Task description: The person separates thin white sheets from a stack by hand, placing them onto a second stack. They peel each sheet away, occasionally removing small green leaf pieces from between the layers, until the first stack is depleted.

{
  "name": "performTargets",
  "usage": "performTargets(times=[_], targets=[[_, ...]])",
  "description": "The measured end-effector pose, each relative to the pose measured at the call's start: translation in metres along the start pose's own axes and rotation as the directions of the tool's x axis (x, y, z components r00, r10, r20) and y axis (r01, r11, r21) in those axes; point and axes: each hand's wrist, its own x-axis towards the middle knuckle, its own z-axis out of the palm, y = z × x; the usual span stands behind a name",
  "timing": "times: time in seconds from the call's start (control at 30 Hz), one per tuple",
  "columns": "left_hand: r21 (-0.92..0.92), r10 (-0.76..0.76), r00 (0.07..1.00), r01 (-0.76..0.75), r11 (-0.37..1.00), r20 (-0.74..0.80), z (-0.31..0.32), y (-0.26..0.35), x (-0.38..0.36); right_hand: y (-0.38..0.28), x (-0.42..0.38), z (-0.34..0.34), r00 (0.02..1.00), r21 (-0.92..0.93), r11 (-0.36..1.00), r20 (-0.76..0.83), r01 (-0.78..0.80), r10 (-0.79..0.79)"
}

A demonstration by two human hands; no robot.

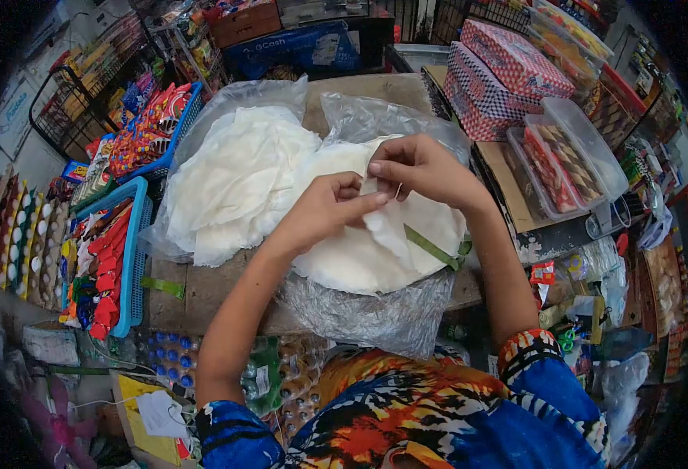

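A stack of thin, round, off-white spring roll wrappers point(344, 266) lies on clear plastic in front of me. Above it, my left hand point(332, 205) pinches the edge of one wrapper between thumb and fingers. My right hand point(426, 172) is close beside it, thumb and fingertips closed on the same wrapper, whose folded part point(388, 237) hangs below the hands. A second, looser pile of wrappers point(238, 184) rests on a plastic bag point(262, 95) to the left. A green leaf-like strip point(431, 246) lies on the right of the near stack.
Blue baskets point(142, 258) of packaged snacks stand left, beside egg trays point(19, 242). Another green strip point(163, 288) lies on the wooden table point(203, 301). Checkered boxes point(508, 74) and a clear plastic tub point(567, 160) of pastries stand right. Crumpled plastic point(375, 316) hangs over the front edge.
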Motion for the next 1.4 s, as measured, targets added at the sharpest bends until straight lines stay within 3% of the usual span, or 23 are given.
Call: performTargets(times=[0.1, 0.13, 0.2, 0.37, 0.43, 0.67, 0.73, 0.83, 0.97, 1.13, 1.4], targets=[[-0.152, 0.025, 0.999, -0.020, 0.988, 0.036, -0.012, -0.016, 0.007, -0.002, -0.004, -0.005, 1.000, 0.030, 1.000, -0.012, -0.006, 0.006], [-0.290, 0.027, 0.999, -0.019, 0.957, 0.023, -0.010, -0.018, 0.009, -0.001, -0.006, -0.009, 0.996, -0.019, 1.000, 0.081, -0.024, 0.026], [-0.310, 0.029, 0.999, -0.034, 0.950, -0.020, -0.010, -0.017, 0.008, -0.001, -0.010, -0.013, 0.971, -0.076, 0.997, 0.233, -0.026, 0.043], [-0.438, 0.020, 0.999, -0.032, 0.898, -0.033, -0.014, -0.005, 0.001, -0.009, -0.012, -0.003, 0.970, -0.170, 0.985, 0.231, -0.030, 0.070], [-0.465, 0.039, 0.997, -0.003, 0.885, 0.068, -0.020, -0.007, 0.002, -0.008, -0.012, -0.006, 0.981, -0.171, 0.983, 0.171, -0.064, 0.094], [-0.399, -0.014, 0.992, 0.063, 0.915, 0.125, -0.017, 0.006, -0.008, -0.005, -0.012, -0.010, 0.986, -0.111, 0.993, 0.160, -0.039, 0.057], [-0.366, 0.110, 0.981, -0.046, 0.929, 0.158, -0.017, 0.000, -0.006, -0.008, -0.013, -0.009, 0.987, -0.107, 0.992, 0.142, -0.061, 0.076], [-0.396, 0.178, 0.975, -0.112, 0.911, 0.132, -0.015, 0.001, -0.005, -0.009, -0.015, -0.011, 0.989, -0.091, 0.994, 0.134, -0.056, 0.068], [-0.364, 0.153, 0.983, -0.107, 0.925, 0.100, -0.017, 0.006, -0.007, -0.018, -0.019, -0.011, 0.986, -0.054, 0.996, 0.146, -0.074, 0.081], [-0.316, 0.118, 0.991, -0.091, 0.944, 0.068, -0.017, 0.012, -0.010, -0.017, -0.020, -0.010, 0.958, -0.010, 0.998, 0.282, -0.058, 0.058], [-0.342, 0.062, 0.997, -0.041, 0.939, 0.050, -0.017, 0.009, -0.010, -0.019, -0.021, -0.009, 0.950, -0.017, 0.996, 0.299, -0.086, 0.087]])
